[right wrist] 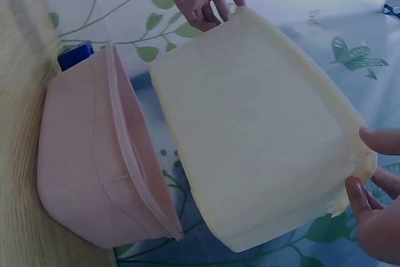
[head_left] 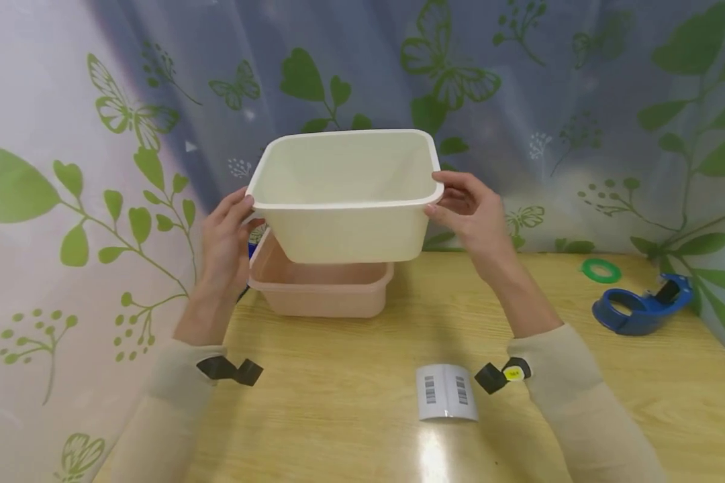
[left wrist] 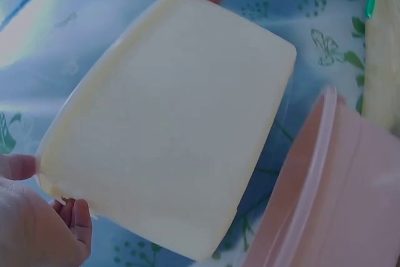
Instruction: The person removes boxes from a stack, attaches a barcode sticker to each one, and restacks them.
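Note:
Between both hands a white plastic basin point(head_left: 350, 231) is held up, its open top tilted toward the head camera. My left hand point(head_left: 222, 238) grips its left rim corner, thumb at the front edge. At the opposite corner my right hand point(head_left: 474, 218) pinches the rim between thumb and fingers. Below and behind the white basin a pink basin point(head_left: 323, 300) stands on the table, partly covered by it in the head view. Both wrist views show the white basin's outer wall point(left wrist: 169, 104) and the pink basin point(right wrist: 81, 161) beside it.
A white sheet with barcodes point(head_left: 446, 392) lies on the wooden table point(head_left: 314, 402) near the front. To the right are a blue tape dispenser point(head_left: 637, 312) and a green tape ring point(head_left: 601, 270). A leaf-patterned curtain point(head_left: 550, 134) hangs behind. Something blue point(right wrist: 75, 56) shows past the pink basin.

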A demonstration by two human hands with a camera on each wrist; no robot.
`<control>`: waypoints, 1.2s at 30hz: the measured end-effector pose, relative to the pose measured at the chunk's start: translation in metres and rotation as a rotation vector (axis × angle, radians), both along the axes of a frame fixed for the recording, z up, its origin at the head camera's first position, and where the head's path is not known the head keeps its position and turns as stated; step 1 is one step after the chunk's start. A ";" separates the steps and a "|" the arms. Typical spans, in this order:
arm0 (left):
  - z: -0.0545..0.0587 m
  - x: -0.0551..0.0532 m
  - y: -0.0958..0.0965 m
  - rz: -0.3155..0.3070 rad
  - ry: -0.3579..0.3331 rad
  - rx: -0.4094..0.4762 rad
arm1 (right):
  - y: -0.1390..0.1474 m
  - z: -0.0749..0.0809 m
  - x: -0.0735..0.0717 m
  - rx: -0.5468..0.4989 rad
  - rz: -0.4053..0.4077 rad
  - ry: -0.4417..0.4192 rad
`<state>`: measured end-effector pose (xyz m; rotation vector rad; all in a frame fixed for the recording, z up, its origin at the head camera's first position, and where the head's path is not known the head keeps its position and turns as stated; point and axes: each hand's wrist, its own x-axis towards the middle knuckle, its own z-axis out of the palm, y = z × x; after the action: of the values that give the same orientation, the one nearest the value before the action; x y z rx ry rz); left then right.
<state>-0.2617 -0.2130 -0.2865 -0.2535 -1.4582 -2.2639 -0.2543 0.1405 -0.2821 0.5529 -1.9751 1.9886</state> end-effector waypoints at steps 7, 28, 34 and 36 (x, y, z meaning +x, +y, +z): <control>0.008 0.002 0.033 -0.053 -0.037 -0.006 | 0.027 -0.002 0.011 -0.119 0.004 -0.030; -0.008 0.007 0.136 -0.217 -0.153 0.000 | 0.120 -0.029 0.048 -0.270 -0.053 0.006; -0.016 0.008 0.158 -0.252 -0.168 0.048 | 0.133 -0.038 0.058 -0.323 -0.092 0.039; -0.019 0.008 0.162 -0.263 -0.178 0.065 | 0.136 -0.041 0.059 -0.336 -0.094 0.049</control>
<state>-0.2535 -0.0506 -0.3057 -0.2406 -1.5112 -2.5984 -0.1952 0.2763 -0.3227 0.4131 -1.5600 2.1605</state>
